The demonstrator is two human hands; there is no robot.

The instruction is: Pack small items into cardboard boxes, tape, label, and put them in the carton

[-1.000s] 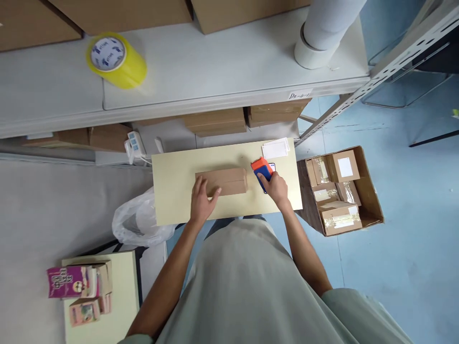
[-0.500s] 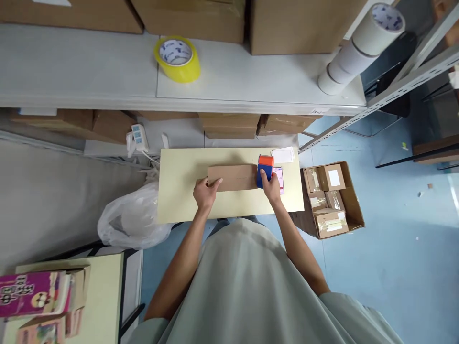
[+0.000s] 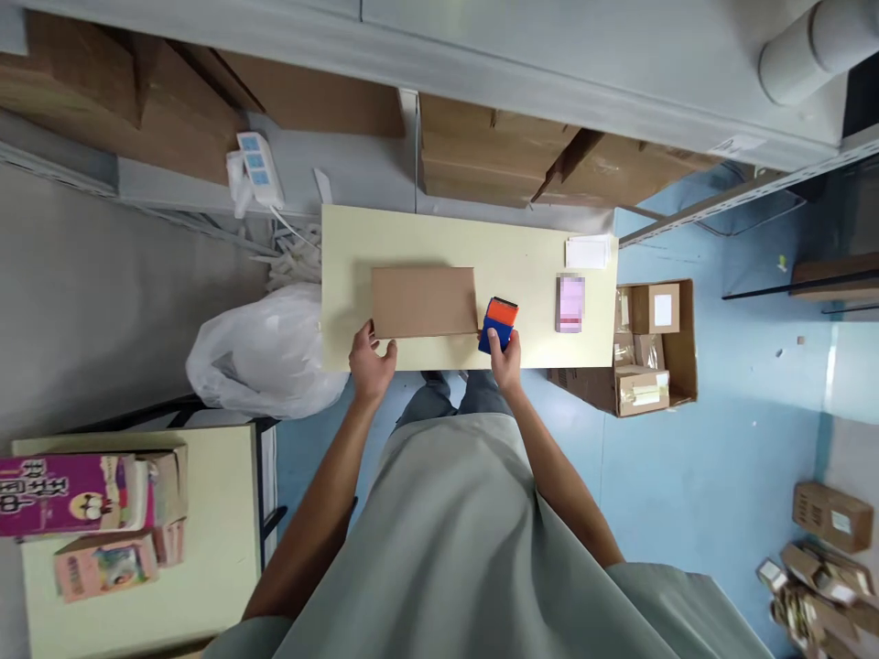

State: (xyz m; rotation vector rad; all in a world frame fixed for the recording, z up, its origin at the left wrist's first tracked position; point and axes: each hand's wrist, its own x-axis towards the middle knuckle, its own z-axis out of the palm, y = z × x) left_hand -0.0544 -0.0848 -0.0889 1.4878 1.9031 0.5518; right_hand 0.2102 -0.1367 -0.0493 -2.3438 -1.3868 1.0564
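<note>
A brown cardboard box (image 3: 424, 302) lies on the pale yellow table, its broad plain face up. My left hand (image 3: 372, 366) is at its near left corner, thumb and fingers apart, fingertips against the left edge. Just off the box's near right corner, my right hand (image 3: 506, 362) grips a blue and orange handheld tool (image 3: 500, 322), thumb on the blue part. I cannot make out exactly what kind of tool it is. Farther right on the table are a phone (image 3: 569, 304) with a pink screen and some white paper slips (image 3: 587, 252).
A shelf (image 3: 522, 64) with boxes beneath runs behind the table (image 3: 528, 352). A power strip (image 3: 261, 170) sits at the back left, above a white plastic bag (image 3: 261, 352). An open carton (image 3: 682, 366) of small boxes stands right. Books (image 3: 61, 499) lie on a side table.
The box now shows a broader face and sits flatter. My left thumb has come off its top. My right hand with the tool has moved away from the phone, and the view has tipped downward.
</note>
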